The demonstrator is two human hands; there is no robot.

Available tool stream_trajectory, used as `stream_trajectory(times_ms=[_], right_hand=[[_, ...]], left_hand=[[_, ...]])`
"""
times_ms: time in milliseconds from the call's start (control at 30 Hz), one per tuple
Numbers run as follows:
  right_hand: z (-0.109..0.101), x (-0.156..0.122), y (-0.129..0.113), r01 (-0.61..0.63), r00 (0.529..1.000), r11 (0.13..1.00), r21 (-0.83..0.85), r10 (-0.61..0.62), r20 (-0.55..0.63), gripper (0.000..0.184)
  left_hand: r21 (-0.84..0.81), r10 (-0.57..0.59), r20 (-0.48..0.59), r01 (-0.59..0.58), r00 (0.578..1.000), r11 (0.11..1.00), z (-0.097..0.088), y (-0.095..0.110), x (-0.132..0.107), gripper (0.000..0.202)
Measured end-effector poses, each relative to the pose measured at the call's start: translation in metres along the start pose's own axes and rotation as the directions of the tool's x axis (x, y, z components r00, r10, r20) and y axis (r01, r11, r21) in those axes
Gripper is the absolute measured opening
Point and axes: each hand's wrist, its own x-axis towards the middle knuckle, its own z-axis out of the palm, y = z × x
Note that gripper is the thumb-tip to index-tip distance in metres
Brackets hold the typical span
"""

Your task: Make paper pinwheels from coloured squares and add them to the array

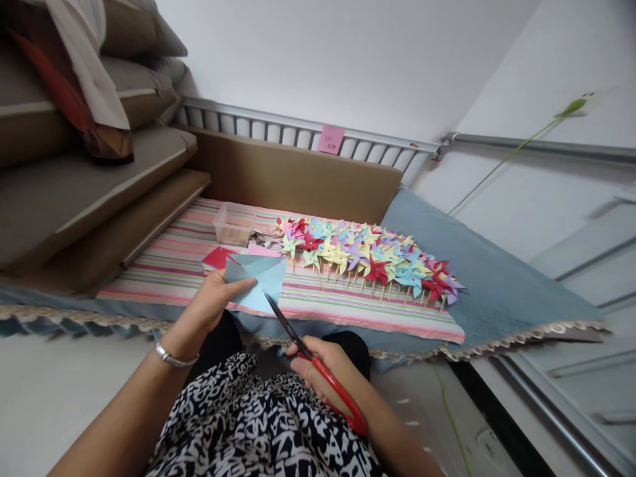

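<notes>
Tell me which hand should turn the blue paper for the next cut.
Probably the left hand: its fingers pinch the paper, while the right hand grips the scissors, blades at the paper's lower edge.

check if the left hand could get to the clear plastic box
Probably yes: the plastic box sits just beyond the left hand on the striped cloth, with only flat coloured paper between. But the hand is holding a blue paper, so its grip is taken.

Pinwheels (370,255) lie on a mat (173,265) on the bed (497,278), frame centre; a box (233,225) left of them, a folded sheet (261,278) below it, scissors (284,323) lower still, cushions (74,185) upper left.
</notes>
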Motion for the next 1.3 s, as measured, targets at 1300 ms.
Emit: stream_trajectory(times_ms=[1300], right_hand=[[0.0003, 0.002, -0.0036, -0.003, 1.0, 0.999, -0.052, 0.005, 0.031, 0.02]], left_hand=[[-0.02, -0.074, 0.088, 0.076, 0.993, 0.997, 0.0064, 0.0059, -0.0062, 0.035]])
